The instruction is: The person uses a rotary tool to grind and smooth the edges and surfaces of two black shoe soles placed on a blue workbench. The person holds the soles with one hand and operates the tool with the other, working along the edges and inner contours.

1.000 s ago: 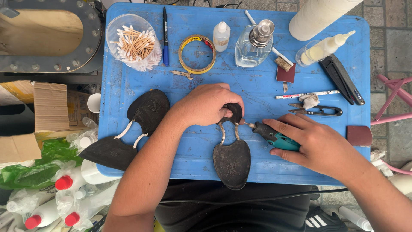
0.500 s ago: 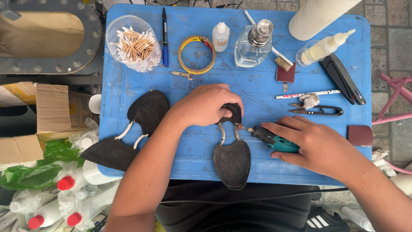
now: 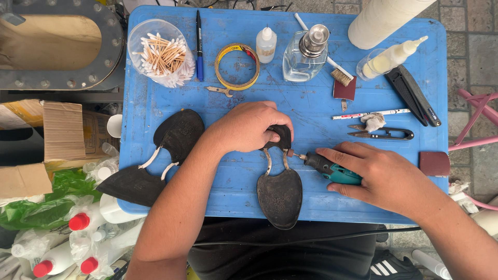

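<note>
The left hand (image 3: pixel 248 127) is closed over the heel end of the black shoe sole (image 3: pixel 280 193), pressing it onto the blue table (image 3: pixel 311 111). The right hand (image 3: pixel 386 176) is wrapped around the teal rotary tool (image 3: pixel 329 168), whose tip touches the sole's narrow strip just beside the left fingers.

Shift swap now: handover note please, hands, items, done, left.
Left hand pins the heel end of the black shoe sole to the blue table.
Right hand grips the teal rotary tool, bit at the sole's narrow waist.
Second sole lies left, untouched.
Done: cannot tell how much is ground.
Left: probably the rest of this sole, perhaps the second.
</note>
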